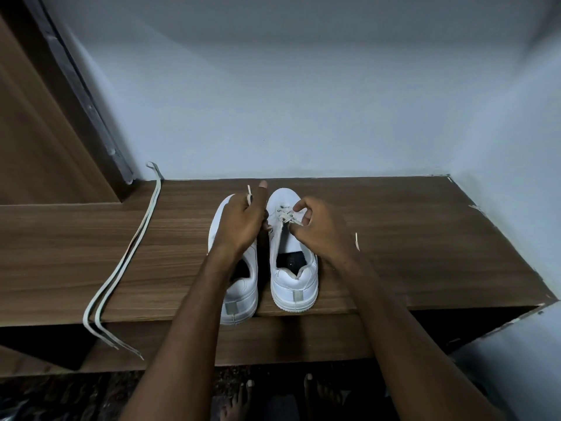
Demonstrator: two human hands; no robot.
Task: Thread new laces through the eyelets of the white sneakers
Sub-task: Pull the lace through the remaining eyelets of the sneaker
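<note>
My left hand point(243, 220) pinches one lace end point(249, 194); my right hand point(315, 229) pinches the lace point(287, 218) crossing the right sneaker point(293, 268), which stands at the desk's point(425, 238) front edge beside the left sneaker point(239, 293).

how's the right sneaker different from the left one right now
The right sneaker has a lace crossed through its front eyelets; on the left sneaker no lacing shows, though the left hand hides much of it. The right hand pinches the right sneaker's lace; the left hand holds a lace end above the left sneaker. The left sneaker's heel overhangs the shelf edge more. Both are white, toes to the wall.
</note>
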